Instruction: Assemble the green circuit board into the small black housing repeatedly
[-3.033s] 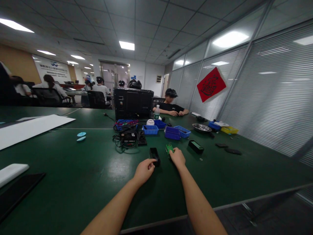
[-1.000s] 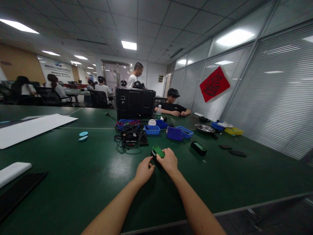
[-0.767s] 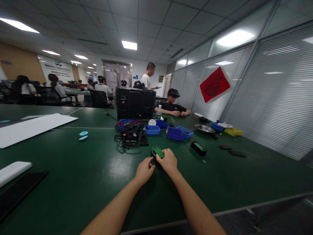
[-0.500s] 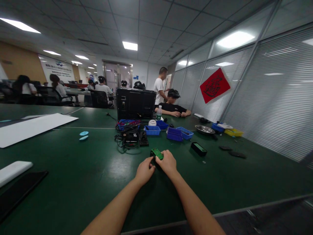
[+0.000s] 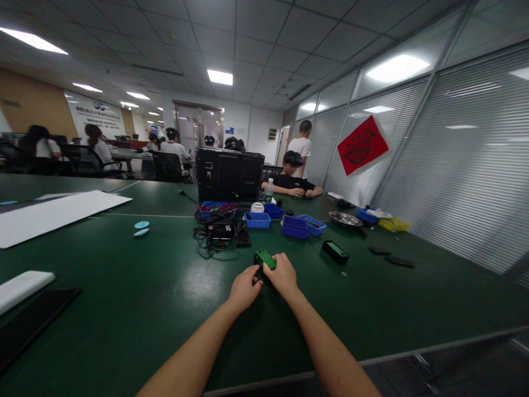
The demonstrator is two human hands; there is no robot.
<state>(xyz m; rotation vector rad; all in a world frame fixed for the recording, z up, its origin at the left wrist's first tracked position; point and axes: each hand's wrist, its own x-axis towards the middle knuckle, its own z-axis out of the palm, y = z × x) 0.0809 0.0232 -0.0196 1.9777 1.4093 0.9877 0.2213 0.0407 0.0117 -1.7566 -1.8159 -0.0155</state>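
Note:
A green circuit board (image 5: 265, 257) sits on a small black housing (image 5: 257, 261) at the middle of the green table. My right hand (image 5: 282, 274) is closed round the board's near right end, thumb on top. At the left edge, my left hand (image 5: 245, 288) is closed with its fingertips against the housing; its thumb is bent inward. The underside of the housing and some fingertips are hidden. Off to the right lies a black case (image 5: 335, 252) with a green face.
Behind my hands are a cable-wrapped black device (image 5: 220, 231), blue bins (image 5: 257, 220) and a black monitor-like panel (image 5: 230, 175). A metal bowl (image 5: 345, 219) and yellow tray (image 5: 394, 224) stand right. A co-worker (image 5: 292, 179) sits across the table. Left lies a white slab (image 5: 25, 291).
My hands and the circuit board stay almost in place. In the background, the standing person has moved to the right, behind the seated co-worker.

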